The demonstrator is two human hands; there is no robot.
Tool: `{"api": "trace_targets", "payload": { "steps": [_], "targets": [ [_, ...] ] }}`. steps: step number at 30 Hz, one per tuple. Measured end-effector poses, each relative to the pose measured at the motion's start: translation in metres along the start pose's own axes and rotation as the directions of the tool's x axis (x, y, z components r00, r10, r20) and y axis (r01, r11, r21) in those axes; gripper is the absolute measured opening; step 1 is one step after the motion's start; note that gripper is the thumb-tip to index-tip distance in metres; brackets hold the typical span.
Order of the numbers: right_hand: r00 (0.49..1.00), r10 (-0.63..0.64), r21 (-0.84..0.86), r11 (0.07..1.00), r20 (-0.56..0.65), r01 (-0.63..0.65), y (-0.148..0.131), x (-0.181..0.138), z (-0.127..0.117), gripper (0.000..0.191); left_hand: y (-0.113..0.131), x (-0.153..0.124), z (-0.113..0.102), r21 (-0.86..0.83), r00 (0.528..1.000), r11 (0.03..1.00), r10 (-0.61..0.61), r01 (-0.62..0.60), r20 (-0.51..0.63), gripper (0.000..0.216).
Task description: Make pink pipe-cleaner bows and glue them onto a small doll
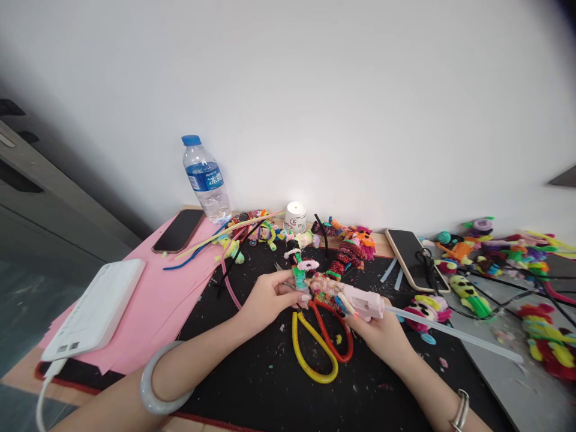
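Observation:
My left hand (265, 298) is closed in a pinch on a small pipe-cleaner figure (300, 273) with green and pink parts, over the black mat (252, 372). My right hand (382, 333) grips a pink glue gun (360, 300) with a clear glue stick (454, 333) trailing to the right. The gun's nozzle points left and meets the figure. Yellow-handled and red-handled scissors (319, 345) lie on the mat just below both hands. A pale bangle sits on my left wrist and a bracelet on my right.
A water bottle (206, 180), a dark phone (179, 230) and a white power bank (96, 312) rest at left on pink paper (148, 300). A lit candle (296, 216) stands by the wall. Another phone (411, 255) and several pipe-cleaner figures (495, 252) lie at right.

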State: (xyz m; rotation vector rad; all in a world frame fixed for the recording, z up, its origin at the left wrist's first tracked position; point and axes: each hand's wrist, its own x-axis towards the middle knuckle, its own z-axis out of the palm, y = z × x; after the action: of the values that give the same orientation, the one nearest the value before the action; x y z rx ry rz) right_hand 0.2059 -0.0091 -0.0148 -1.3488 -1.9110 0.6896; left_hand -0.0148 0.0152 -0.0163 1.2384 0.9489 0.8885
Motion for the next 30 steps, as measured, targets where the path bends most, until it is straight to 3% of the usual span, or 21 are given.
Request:
{"api": "trace_targets", "payload": {
  "steps": [5,16,30],
  "targets": [
    [1.000,0.007,-0.025,1.000,-0.008,-0.007,0.0013,-0.0009,0.0008,0.023,-0.0002,0.0004,-0.0009,-0.005,1.000,1.000,0.005,-0.004,0.011,0.020],
    [0.999,0.011,-0.036,0.999,-0.036,-0.013,0.0000,0.0003,0.0004,0.018,-0.0021,0.0006,-0.0006,-0.052,0.999,0.999,0.006,-0.004,0.033,0.022],
    [1.000,0.012,-0.039,0.999,0.026,-0.011,0.0014,0.0010,-0.0006,0.024,0.0001,-0.0001,0.0013,-0.065,0.999,0.998,0.013,-0.010,0.043,0.023]
  ]
}}
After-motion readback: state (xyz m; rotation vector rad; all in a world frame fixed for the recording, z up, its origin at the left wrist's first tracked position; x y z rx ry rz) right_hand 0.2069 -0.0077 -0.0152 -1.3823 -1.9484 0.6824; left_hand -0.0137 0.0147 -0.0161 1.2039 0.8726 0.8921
